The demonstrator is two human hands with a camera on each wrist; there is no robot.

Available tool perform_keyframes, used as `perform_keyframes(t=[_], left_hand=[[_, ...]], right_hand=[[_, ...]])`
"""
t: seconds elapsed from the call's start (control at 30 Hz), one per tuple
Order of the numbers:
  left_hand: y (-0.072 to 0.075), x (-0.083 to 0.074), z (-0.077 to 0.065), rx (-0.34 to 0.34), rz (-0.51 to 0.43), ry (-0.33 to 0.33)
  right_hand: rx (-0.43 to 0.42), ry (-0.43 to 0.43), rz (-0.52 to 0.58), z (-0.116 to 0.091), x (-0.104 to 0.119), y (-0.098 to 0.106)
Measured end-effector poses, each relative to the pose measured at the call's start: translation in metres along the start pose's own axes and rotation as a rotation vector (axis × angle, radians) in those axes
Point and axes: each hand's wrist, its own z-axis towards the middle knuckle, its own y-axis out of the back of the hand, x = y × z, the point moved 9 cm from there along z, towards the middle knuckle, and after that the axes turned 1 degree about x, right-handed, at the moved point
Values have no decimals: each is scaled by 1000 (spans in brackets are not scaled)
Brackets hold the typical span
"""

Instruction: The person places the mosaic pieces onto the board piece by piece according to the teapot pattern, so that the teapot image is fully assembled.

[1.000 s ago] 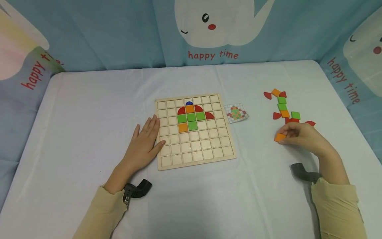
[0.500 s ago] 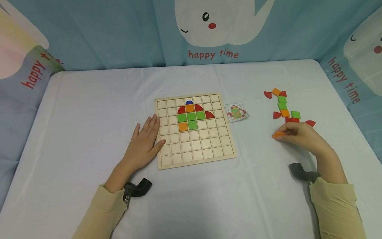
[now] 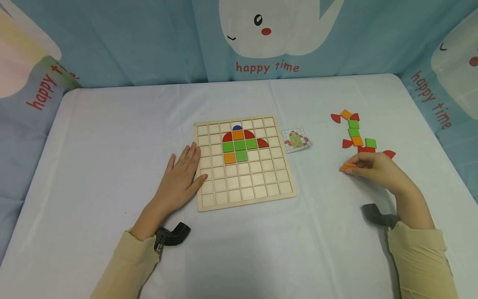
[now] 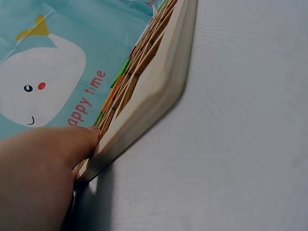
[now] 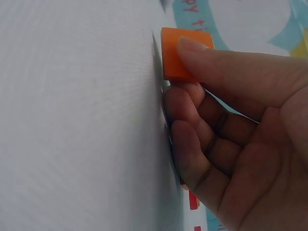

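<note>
My right hand (image 3: 377, 169) pinches an orange square tile (image 5: 175, 57) between thumb and fingers, close over the white cloth on the right side. My left hand (image 3: 178, 178) lies with straight fingers along the left edge of a wooden grid board (image 3: 246, 199); its thumb (image 4: 79, 142) rests on the rim in the left wrist view. Set in the board's upper cells are a blue half-round piece (image 3: 237, 128), red quarter-round pieces (image 3: 263, 143), green squares (image 3: 240, 145) and orange squares (image 3: 229, 158).
A small pattern card (image 3: 296, 140) lies just right of the board. Beyond the right hand, loose tiles run in a crooked line: green squares (image 3: 353, 124), orange squares (image 3: 357, 141) and red quarter-rounds (image 3: 388, 154). A blue printed curtain (image 3: 149, 45) hangs behind the table.
My right hand has shifted slightly left and tilted the orange tile, which now shows nearly edge-on in the head view. The left hand and the board have stayed put.
</note>
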Motion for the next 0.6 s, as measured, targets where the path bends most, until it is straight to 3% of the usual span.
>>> perform_keyframes(t=[0.33, 0.6], left_hand=[[1, 1, 3, 0, 25, 22], [-1, 2, 2, 43, 28, 27]], right_hand=[[-7, -5, 2, 0, 0, 1], [-1, -8, 9, 0, -1, 0]])
